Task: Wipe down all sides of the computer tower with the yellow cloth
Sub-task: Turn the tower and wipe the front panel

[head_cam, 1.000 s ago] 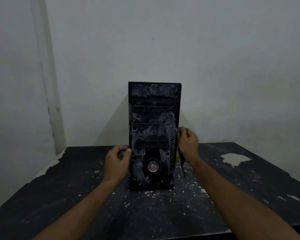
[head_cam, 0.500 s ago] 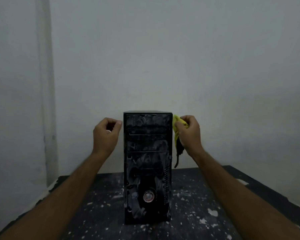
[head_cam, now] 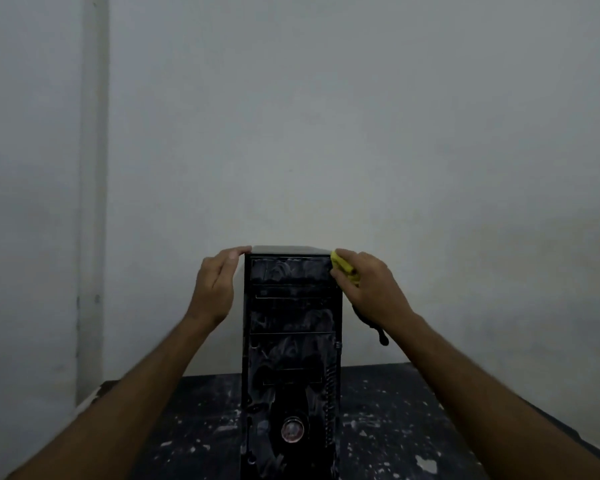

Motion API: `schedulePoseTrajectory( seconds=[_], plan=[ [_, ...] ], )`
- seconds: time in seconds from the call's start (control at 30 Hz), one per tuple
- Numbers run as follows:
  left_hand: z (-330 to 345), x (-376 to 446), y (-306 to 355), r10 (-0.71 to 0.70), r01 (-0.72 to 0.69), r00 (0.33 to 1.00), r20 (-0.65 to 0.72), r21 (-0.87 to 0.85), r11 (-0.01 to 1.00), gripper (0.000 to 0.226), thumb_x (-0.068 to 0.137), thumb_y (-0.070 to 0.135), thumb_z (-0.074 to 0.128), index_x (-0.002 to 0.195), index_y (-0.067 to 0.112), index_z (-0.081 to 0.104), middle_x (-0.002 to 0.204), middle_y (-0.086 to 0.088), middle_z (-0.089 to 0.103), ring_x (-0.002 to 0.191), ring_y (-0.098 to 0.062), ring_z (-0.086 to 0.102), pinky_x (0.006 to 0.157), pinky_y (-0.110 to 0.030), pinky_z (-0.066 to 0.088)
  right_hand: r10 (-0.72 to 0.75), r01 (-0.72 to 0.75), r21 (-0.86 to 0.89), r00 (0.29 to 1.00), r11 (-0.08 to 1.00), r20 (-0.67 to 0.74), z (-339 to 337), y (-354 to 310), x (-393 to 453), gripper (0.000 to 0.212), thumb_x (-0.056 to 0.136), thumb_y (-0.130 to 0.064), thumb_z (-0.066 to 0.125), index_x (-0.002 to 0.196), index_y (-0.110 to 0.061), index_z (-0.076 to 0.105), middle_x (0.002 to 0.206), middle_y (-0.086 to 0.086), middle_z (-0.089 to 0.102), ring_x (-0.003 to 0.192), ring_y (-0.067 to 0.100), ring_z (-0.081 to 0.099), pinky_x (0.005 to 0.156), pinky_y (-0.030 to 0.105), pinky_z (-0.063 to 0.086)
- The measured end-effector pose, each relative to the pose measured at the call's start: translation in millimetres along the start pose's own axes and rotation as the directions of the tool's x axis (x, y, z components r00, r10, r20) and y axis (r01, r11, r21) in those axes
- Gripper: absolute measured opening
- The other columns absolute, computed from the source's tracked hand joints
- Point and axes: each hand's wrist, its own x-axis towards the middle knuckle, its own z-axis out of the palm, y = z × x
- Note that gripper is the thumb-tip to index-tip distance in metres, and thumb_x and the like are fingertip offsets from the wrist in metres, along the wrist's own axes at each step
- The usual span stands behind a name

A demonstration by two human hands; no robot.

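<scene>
Upright on the speckled table [head_cam: 413, 427], the black computer tower [head_cam: 291, 358] shows dusty smears across its front. Both hands have climbed to its top corners: the left hand [head_cam: 215, 289] now lies open-fingered there, the right hand [head_cam: 368, 289] pinching the yellow cloth [head_cam: 343, 266].

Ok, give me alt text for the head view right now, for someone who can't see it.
A dusty black computer tower stands upright on a paint-flecked dark table, front panel facing the camera. The right hand holds a crumpled yellow cloth against its top right corner; the left hand, fingers straight, reaches its top left corner.
</scene>
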Motion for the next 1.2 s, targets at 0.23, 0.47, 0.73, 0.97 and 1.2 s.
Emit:
schedulePoseTrajectory(
  seconds=[0.23, 0.47, 0.73, 0.97, 1.2],
  plan=[
    [1, -1, 3, -0.038, 0.042, 0.998, 0.054, -0.076, 0.996, 0.047, 0.104, 0.036, 0.028, 0.129, 0.021, 0.066, 0.127, 0.013, 0.062, 0.103, 0.01, 0.054, 0.084, -0.007, 0.04, -0.084, 0.084, -0.046, 0.996, 0.995, 0.02, 3, -11, 14, 0.019, 0.101, -0.024, 0.061, 0.11, -0.008, 0.067, 0.091, 0.008, 0.058, 0.08, 0.026, 0.055, 0.066, 0.039, 0.047],
    [4, 2, -2, -0.04, 0.044, 0.999, 0.035, -0.097, 0.994, 0.045, 0.104, 0.035, 0.029, 0.124, 0.023, 0.067, 0.125, 0.015, 0.063, 0.107, 0.002, 0.056, 0.082, -0.012, 0.042, -0.024, 0.02, -0.058, 0.998, 0.998, -0.063, 4, -14, 16, 0.013, 0.096, -0.021, 0.064, 0.094, -0.009, 0.061, 0.087, 0.006, 0.06, 0.076, 0.026, 0.055, 0.06, 0.039, 0.047],
    [3, 0, 1, -0.061, 0.068, 0.995, 0.074, -0.108, 0.992, 0.044, 0.102, 0.036, 0.031, 0.127, 0.023, 0.065, 0.126, 0.015, 0.061, 0.099, 0.011, 0.054, 0.078, -0.005, 0.04, -0.065, 0.065, -0.124, 0.998, 0.99, 0.0, -3, -20, 21, 0.016, 0.089, -0.026, 0.065, 0.091, -0.011, 0.067, 0.084, 0.004, 0.062, 0.076, 0.026, 0.058, 0.058, 0.034, 0.045],
    [0, 3, -3, -0.044, 0.053, 0.996, 0.083, -0.111, 0.992, 0.044, 0.103, 0.034, 0.032, 0.127, 0.021, 0.066, 0.127, 0.013, 0.062, 0.112, 0.004, 0.055, 0.084, -0.009, 0.041, -0.187, 0.216, -0.164, 0.966, 0.962, 0.176, -17, -21, 35, 0.018, 0.084, -0.028, 0.067, 0.095, -0.014, 0.07, 0.086, 0.001, 0.062, 0.081, 0.026, 0.06, 0.061, 0.036, 0.049],
    [2, 1, -2, -0.054, 0.062, 0.996, 0.069, -0.128, 0.99, 0.046, 0.103, 0.036, 0.032, 0.129, 0.019, 0.065, 0.128, 0.012, 0.062, 0.107, 0.006, 0.055, 0.083, -0.007, 0.04, -0.243, 0.287, -0.128, 0.929, 0.949, 0.281, -17, -30, 43, 0.021, 0.083, -0.031, 0.064, 0.097, -0.017, 0.073, 0.087, -0.004, 0.063, 0.081, 0.021, 0.059, 0.061, 0.033, 0.047]
  ],
)
